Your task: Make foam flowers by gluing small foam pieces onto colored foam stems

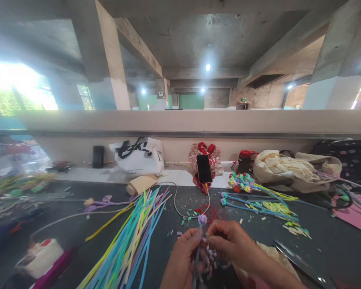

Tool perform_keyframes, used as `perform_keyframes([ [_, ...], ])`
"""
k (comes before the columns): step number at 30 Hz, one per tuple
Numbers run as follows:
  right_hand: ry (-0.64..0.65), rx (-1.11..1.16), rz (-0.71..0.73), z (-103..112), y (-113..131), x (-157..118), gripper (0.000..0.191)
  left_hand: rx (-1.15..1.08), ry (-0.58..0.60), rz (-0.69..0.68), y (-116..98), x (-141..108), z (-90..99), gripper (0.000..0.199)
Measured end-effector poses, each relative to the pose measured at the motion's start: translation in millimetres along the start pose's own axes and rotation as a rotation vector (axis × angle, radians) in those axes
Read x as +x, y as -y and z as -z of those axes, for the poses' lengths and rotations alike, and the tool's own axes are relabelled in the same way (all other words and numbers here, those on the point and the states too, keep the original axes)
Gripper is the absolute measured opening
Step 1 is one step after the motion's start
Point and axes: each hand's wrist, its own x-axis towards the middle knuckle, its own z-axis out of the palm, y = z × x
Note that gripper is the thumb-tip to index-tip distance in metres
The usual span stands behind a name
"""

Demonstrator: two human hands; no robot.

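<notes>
My left hand (183,257) is closed around a blue pipe cleaner stem (196,263), thumb pressed on it near the top. A small lilac pipe cleaner flower head (202,219) sits at the upper end, just above my fingertips. Beside it, on the right, my right hand (236,245) is closed in a pinch close to the stem; what lies between its fingertips is too small to make out. Below and between both hands are short cut lilac pipe cleaner pieces (211,257), partly hidden by the fingers.
Long coloured pipe cleaners (129,241) lie to the left. A phone (204,168) on a cable leans against a red-patterned bag (218,158). Finished flower stems (240,182), yellow offcuts (276,208) and scissors (297,259) are on the right. A white bag (147,160) stands behind.
</notes>
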Motion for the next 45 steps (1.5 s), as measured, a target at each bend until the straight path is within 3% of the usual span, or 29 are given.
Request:
perform_keyframes([
  [6, -0.043, -0.076, 0.004, 1.0, -2.9, 3.4, 0.011, -0.068, 0.096, 0.096, 2.5, 1.5, 4.5, 0.021],
  [10, -0.062, -0.191, 0.062, 1.5, 0.2, 3.1, 0.011, -0.079, 0.059, 0.131, 4.5, 5.1, 6.4, 0.017],
  [17, -0.073, -0.493, 0.292, 5.8, 2.7, -3.5, 0.013, -0.048, -0.009, 0.144, -0.4, 0.8, 0.8, 0.013],
  [27, -0.071, -0.57, 0.252, 13.6, 9.5, -3.7, 0.015, 0.01, -0.025, 0.151, -4.7, -6.1, -7.5, 0.017],
  [30, -0.082, -0.59, 0.179, 34.9, 18.8, -22.7, 0.014, 0.019, -0.011, 0.167, -4.6, -5.0, -5.0, 0.022],
  [34, -0.105, -0.67, -0.082, 55.6, 13.6, -75.3, 0.014, 0.052, -0.001, 0.194, -4.4, -6.4, -2.7, 0.022],
  [36, -0.094, -0.736, -0.19, 53.9, 1.3, -102.2, 0.011, 0.077, 0.004, 0.188, -0.8, -7.4, -4.5, 0.018],
  [39, -0.083, -0.875, -0.218, 42.7, -19.4, -127.6, 0.019, 0.15, -0.01, 0.191, 10.3, -7.1, -12.9, 0.017],
  [45, -0.145, -0.883, -0.199, 36.5, -34.4, -130.4, 0.018, 0.257, -0.005, 0.255, 37.8, 0.0, -38.4, 0.019],
])
